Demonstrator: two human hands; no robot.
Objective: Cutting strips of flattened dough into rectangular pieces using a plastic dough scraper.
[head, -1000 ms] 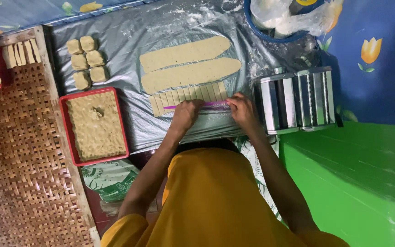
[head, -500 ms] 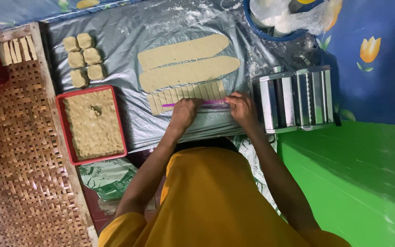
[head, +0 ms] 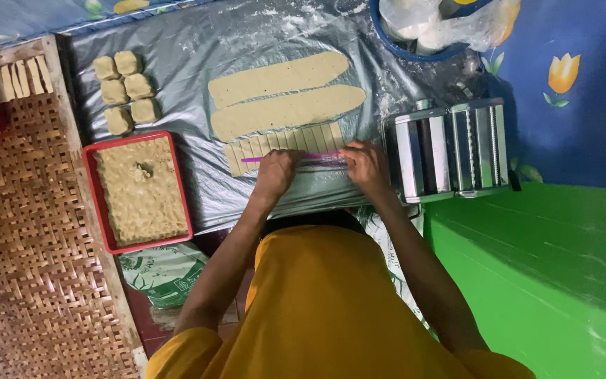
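My left hand (head: 277, 170) and my right hand (head: 363, 164) both press on a thin purple ruler (head: 289, 158) laid lengthwise over a flat dough sheet (head: 282, 142). That sheet is scored across into several narrow strips. Beyond it lie two long uncut dough sheets (head: 285, 111), one behind the other (head: 278, 78), all on a floured silver plastic sheet (head: 191, 70). My arms in yellow sleeves reach up from the bottom of the frame.
A metal pasta roller (head: 450, 147) stands just right of my right hand. A red tray of dough (head: 140, 189) sits at left, several dough lumps (head: 124, 90) behind it. A woven bamboo mat (head: 29, 231) holds cut strips (head: 21, 77). A blue basin (head: 422, 28) is at the back.
Both hands have stayed on the ruler over the scored dough sheet. Only the view has shifted slightly.
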